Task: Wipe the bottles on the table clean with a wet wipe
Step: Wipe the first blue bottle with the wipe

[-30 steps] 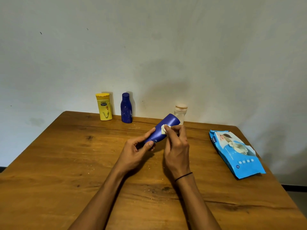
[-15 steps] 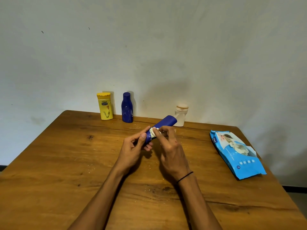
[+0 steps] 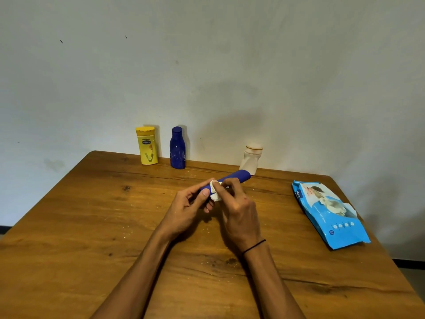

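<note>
Over the last second the wet wipe (image 3: 215,191) has been drawn down the held blue bottle (image 3: 232,179) from near its far end to the near end beside the left thumb, which suggests that one pass along the body is nearly finished and that the bottle must next be turned or set down. At the far left of the row by the wall a yellow bottle (image 3: 147,146) is seen standing upright; it is a flat-sided plastic flask with a scalloped cap and a printed label. Just beside it stands a dark blue bottle (image 3: 177,149), glossy, round-shouldered and narrow-necked. Nearer the camera the left hand (image 3: 186,210) is closed in a grip on the near end of the held bottle, thumb on top and fingers curled beneath, so that the smooth matte cylinder is carried tilted above the surface (image 3: 80,226), its far end pointing up and to the right. The right hand (image 3: 236,210) is closed on the wipe, a small crumpled white wad that is pinched against the bottle by the fingertips; a thin black band is worn at that wrist. Behind the bottle's far end a white bottle (image 3: 250,160) with a pale cap stands upright, faintly dented. At the far right a soft, crinkled blue wipe pack (image 3: 331,215) lies flat. The wooden surface is grained, knotted and speckled with crumbs.
</note>
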A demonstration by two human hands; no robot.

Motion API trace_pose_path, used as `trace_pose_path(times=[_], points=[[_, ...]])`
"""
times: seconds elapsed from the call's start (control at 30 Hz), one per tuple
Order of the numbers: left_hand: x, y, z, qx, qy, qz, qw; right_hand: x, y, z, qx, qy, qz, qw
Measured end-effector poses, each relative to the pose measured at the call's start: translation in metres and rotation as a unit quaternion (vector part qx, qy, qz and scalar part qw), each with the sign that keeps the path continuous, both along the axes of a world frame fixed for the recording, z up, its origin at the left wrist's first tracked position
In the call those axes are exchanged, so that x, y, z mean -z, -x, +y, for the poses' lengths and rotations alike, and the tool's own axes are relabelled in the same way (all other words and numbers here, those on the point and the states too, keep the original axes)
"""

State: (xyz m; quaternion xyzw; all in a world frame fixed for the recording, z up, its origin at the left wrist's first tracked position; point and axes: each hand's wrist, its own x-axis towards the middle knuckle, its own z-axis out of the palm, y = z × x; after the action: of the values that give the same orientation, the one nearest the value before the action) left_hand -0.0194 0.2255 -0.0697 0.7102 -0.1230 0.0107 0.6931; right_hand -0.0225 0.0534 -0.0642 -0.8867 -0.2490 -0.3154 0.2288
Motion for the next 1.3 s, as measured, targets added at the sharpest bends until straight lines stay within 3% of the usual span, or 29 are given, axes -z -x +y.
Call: trace_pose_path(times=[0.13, 0.4, 0.57, 0.67, 0.9, 1.3], points=[[0.001, 0.001, -0.004, -0.035, -0.010, -0.028, 0.999, 0.000, 0.002, 0.003, -0.006, 0.012, -0.053, 0.999], [0.000, 0.000, -0.011, -0.095, 0.092, 0.009, 0.991, 0.021, -0.002, 0.004, -0.009, 0.033, -0.108, 0.994], [-0.005, 0.000, -0.007, -0.103, 0.172, 0.058, 0.978, 0.027, -0.009, -0.009, 0.057, -0.058, -0.104, 0.991], [-0.004, 0.000, -0.009, -0.086, 0.162, 0.055, 0.981, 0.024, -0.009, -0.009, 0.077, -0.094, -0.102, 0.987], [0.001, -0.001, -0.007, -0.054, 0.150, 0.078, 0.984, 0.025, -0.001, 0.012, 0.009, -0.008, -0.117, 0.993], [-0.004, -0.001, 0.005, 0.048, 0.096, 0.072, 0.992, 0.026, -0.001, 0.008, 0.001, -0.022, -0.114, 0.993]])
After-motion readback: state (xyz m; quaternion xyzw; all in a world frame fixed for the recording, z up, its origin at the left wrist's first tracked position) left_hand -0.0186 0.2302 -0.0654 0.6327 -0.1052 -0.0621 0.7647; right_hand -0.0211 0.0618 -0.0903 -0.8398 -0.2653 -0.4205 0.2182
